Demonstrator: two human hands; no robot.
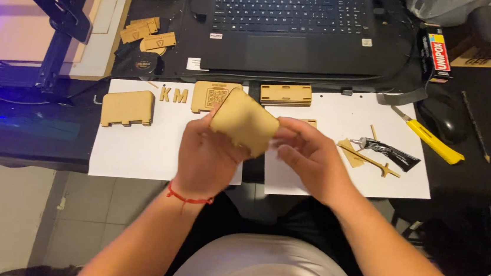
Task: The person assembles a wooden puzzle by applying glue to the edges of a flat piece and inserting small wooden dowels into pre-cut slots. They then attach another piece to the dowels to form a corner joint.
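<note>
While raised, left hand (205, 155) and right hand (309, 158) pinching wooden panel (245, 122)

I had one view only, from the head-worn camera. It looked steeply down and forward from close above the lap, across the surface (33, 131) to the laptop (290, 29) at the far edge. No second view overlapped it.

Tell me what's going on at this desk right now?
A person holds a flat tan wooden panel up over the desk, gripped by the left hand with the right hand at its edge. Below lie white paper sheets with more cut wooden pieces, a glue tube and a yellow utility knife. A laptop sits behind.
</note>
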